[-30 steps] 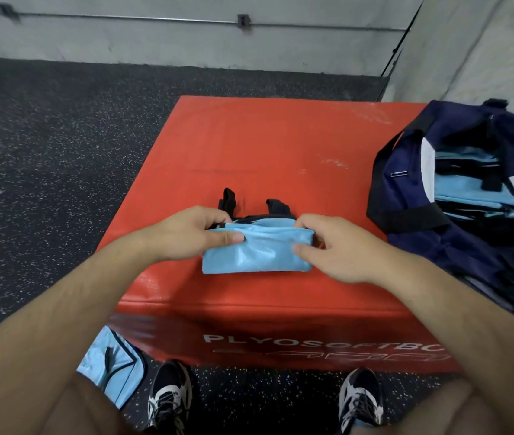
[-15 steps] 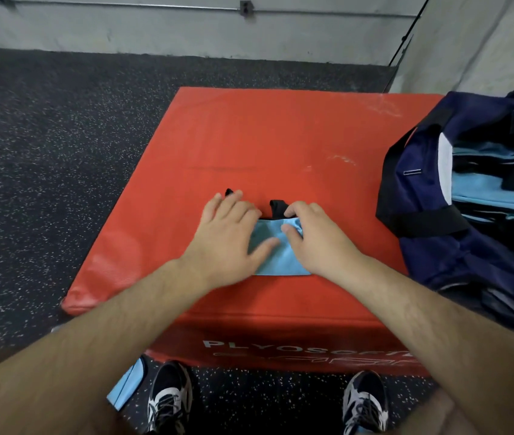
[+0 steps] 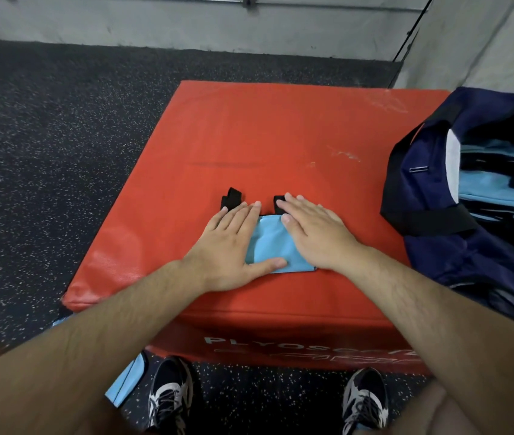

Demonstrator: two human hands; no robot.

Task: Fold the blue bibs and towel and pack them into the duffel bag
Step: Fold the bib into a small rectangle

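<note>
Bib: folded blue bib [image 3: 270, 246] lies near front edge of red plyo box [image 3: 281, 136], black straps poking out behind.
Hands: left hand [image 3: 229, 243] & right hand [image 3: 315, 233] flat, fingers straight, pressing it, prob. to set the crease.
Bag: duffel bag [image 3: 431, 196] open at right, blue items inside, close for packing.
Floor: another blue piece [image 3: 128, 379] by left shoe.

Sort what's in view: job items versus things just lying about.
Job: folded blue bib, pressed flat by left hand and right hand; navy duffel bag with blue fabric inside; blue piece on the speckled floor.
Just there: red plyo box, shoes, grey wall.
</note>
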